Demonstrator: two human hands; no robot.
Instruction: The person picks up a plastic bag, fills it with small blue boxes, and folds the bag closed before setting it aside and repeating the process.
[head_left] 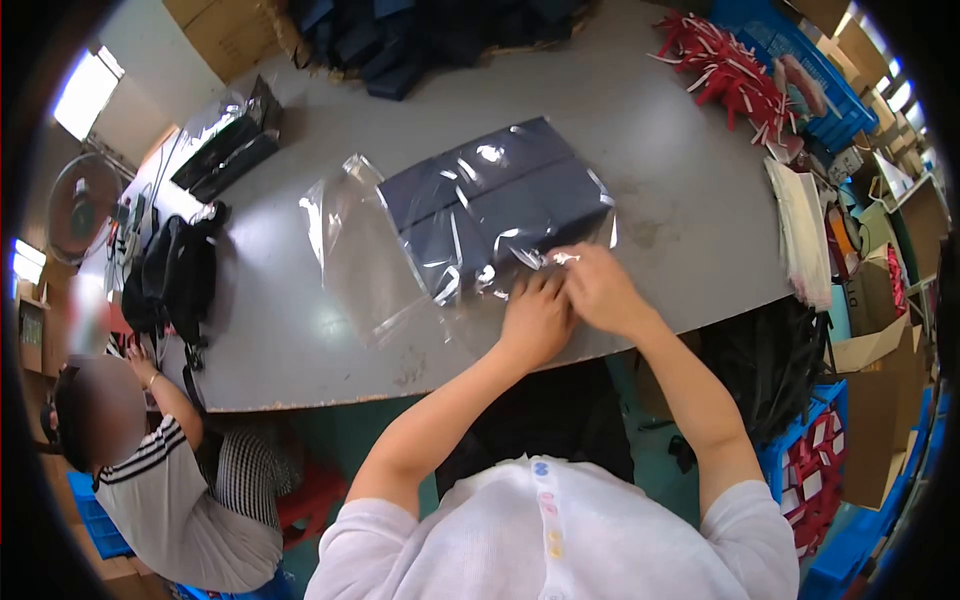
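Observation:
A dark navy box lies on the grey table in front of me, inside a clear plastic bag whose loose end spreads out to the left. At the box's near edge, my left hand rests with its fingertips on the plastic, fingers bent and close together. My right hand is just beside it, fingers pinching the clear film near the box's near right corner. Glare on the film hides part of the box's near side.
A wrapped black box stands at the far left, near a black bag. Dark pieces are heaped at the back. Red ribbons and a blue crate are at the far right. A person sits at the left.

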